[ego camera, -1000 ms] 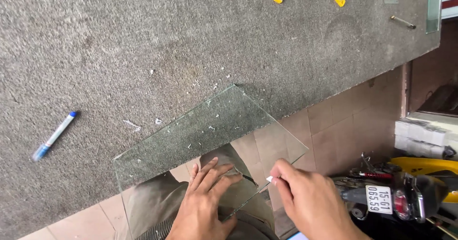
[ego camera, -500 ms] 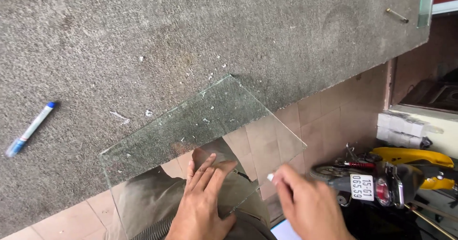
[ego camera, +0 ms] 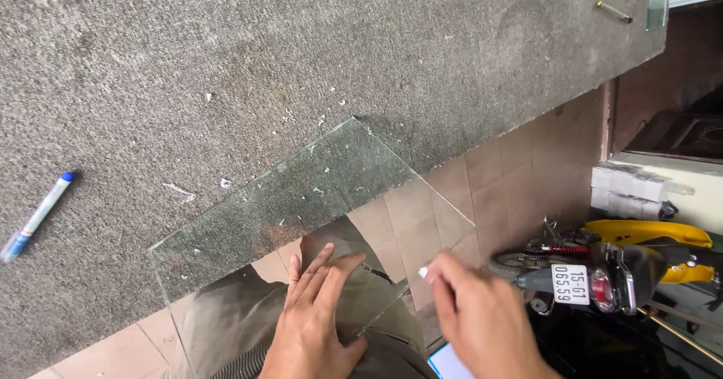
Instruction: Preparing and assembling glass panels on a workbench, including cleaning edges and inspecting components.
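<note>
The left hand (ego camera: 312,315) lay flat on the glass pane (ego camera: 301,206), fingers together and pressed down on the part overhanging the table's edge. Just right of it, the right hand (ego camera: 482,319) hovered at the pane's near corner, fingers curled; whether it pinched anything, I could not tell. Beyond both hands the pane rested on the grey carpeted table (ego camera: 226,63), glass chips (ego camera: 181,191) scattered about it. Far to the left lay a blue marker (ego camera: 36,217). Off to the right stood a motorbike (ego camera: 617,266).
</note>
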